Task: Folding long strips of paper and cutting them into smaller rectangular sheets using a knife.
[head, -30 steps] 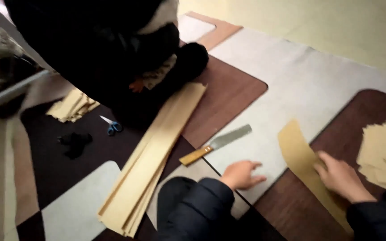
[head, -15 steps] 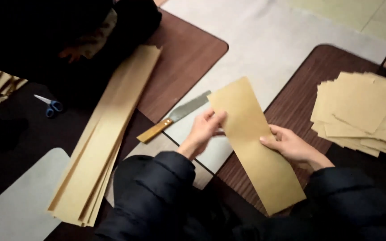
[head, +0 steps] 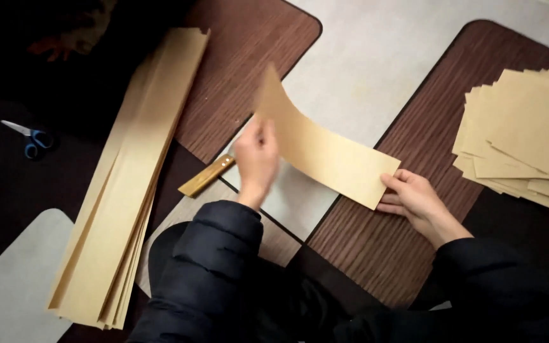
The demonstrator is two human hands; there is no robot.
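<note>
Near the middle of the view, a long tan paper strip [head: 325, 149] is being held between both hands, bowing upward as it goes. The left hand [head: 255, 162] is lifting the far end toward 11 o'clock, its fingers closed around the strip's edge in a pinch, though motion blur is hiding exactly how they are meeting. The right hand [head: 414, 197] is pinning the near end at 4 o'clock, thumb on top and fingers curled underneath, probably so that end is staying put while the other rises.

Just beside the left hand, at 9 o'clock, a knife with a yellow wooden handle [head: 206, 176] is lying on the patterned floor mat [head: 376, 57], its blade hidden behind the hand. Farther out at 9 o'clock, a tall stack of long tan strips [head: 128, 184] is waiting, seemingly the supply. At 2 o'clock a loose pile of shorter cut sheets [head: 522, 133] is sitting well apart, within the right hand's reach. Blue-handled scissors [head: 30, 136] are lying at 9 o'clock, beyond the stack.
</note>
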